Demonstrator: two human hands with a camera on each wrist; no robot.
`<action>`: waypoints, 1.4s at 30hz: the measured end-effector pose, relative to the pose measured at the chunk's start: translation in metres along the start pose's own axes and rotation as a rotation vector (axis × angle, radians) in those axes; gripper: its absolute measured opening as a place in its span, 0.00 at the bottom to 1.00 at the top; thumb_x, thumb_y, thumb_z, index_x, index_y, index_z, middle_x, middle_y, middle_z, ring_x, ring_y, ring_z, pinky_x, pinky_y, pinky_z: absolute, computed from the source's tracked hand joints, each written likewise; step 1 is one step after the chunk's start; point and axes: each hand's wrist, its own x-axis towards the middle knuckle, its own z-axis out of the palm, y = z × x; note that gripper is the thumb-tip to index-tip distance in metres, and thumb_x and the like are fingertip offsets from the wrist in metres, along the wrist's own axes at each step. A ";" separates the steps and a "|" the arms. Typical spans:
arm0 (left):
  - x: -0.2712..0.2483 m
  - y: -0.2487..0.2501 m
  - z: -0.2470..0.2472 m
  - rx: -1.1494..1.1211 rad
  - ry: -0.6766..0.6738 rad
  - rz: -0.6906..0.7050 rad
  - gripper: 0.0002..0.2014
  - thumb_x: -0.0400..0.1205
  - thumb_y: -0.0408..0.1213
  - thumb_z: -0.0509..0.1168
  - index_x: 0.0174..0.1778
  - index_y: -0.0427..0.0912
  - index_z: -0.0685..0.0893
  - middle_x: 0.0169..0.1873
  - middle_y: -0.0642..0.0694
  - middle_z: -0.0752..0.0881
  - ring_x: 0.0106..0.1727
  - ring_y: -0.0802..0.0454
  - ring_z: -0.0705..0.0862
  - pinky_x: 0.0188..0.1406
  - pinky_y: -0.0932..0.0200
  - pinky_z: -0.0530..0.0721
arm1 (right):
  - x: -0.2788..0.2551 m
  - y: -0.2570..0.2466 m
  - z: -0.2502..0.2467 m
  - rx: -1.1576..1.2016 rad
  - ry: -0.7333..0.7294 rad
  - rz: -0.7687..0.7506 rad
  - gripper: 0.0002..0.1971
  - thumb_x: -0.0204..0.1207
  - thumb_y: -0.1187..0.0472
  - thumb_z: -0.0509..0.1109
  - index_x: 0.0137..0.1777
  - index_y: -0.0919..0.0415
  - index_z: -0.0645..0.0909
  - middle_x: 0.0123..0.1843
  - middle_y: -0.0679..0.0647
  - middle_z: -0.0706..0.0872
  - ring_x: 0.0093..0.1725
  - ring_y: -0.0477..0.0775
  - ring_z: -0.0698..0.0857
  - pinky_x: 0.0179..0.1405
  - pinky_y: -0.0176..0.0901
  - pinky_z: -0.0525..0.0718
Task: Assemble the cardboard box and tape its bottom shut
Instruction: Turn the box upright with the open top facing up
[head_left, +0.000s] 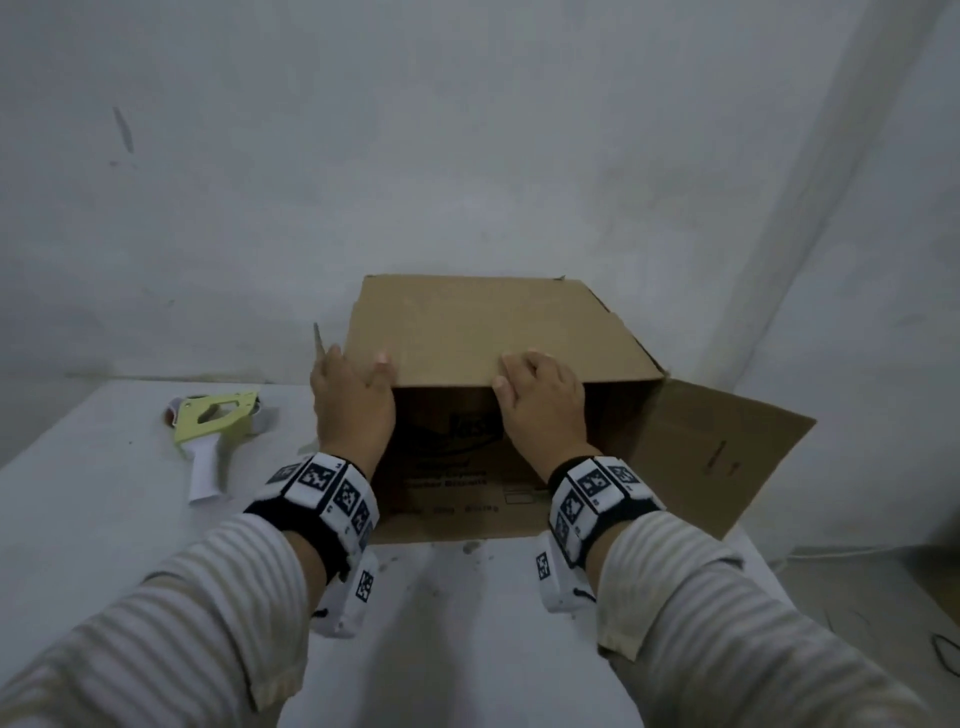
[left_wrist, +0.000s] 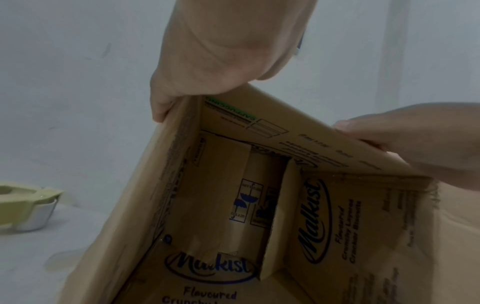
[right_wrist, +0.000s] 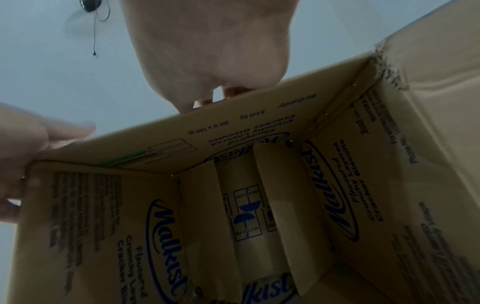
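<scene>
The cardboard box (head_left: 483, 332) lies sideways on the table (head_left: 104, 519) — open towards me. My left hand (head_left: 353, 400) and right hand (head_left: 543, 400) each grip its top panel's edge.

The box (head_left: 483, 332) lies on its side at the far edge of the table (head_left: 104, 519), its opening toward the near edge. The tape dispenser (head_left: 213, 421) lies left of it, toward the far left corner.

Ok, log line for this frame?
stage: folding flaps | cardboard box: on its side, open toward person | left hand, right hand: on top flap edge | tape dispenser: untouched on table
</scene>
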 end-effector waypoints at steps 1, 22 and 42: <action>0.002 0.001 0.002 0.022 0.007 -0.005 0.32 0.84 0.52 0.54 0.80 0.37 0.58 0.80 0.37 0.60 0.77 0.35 0.66 0.75 0.40 0.69 | 0.000 0.006 -0.001 0.013 -0.002 -0.016 0.20 0.84 0.50 0.55 0.72 0.54 0.73 0.75 0.57 0.73 0.76 0.60 0.69 0.77 0.54 0.62; 0.000 -0.022 0.007 0.102 0.102 0.198 0.20 0.87 0.47 0.50 0.73 0.45 0.73 0.72 0.34 0.70 0.69 0.36 0.74 0.69 0.47 0.72 | -0.009 0.112 0.003 0.470 0.333 0.424 0.27 0.76 0.72 0.62 0.74 0.55 0.67 0.84 0.62 0.52 0.82 0.64 0.56 0.78 0.59 0.67; 0.017 -0.048 -0.021 0.260 -0.204 0.272 0.36 0.79 0.22 0.60 0.78 0.54 0.56 0.64 0.35 0.77 0.55 0.34 0.81 0.50 0.45 0.83 | -0.023 0.122 -0.010 0.400 0.077 0.438 0.34 0.79 0.70 0.56 0.80 0.42 0.51 0.54 0.68 0.82 0.48 0.69 0.84 0.45 0.54 0.80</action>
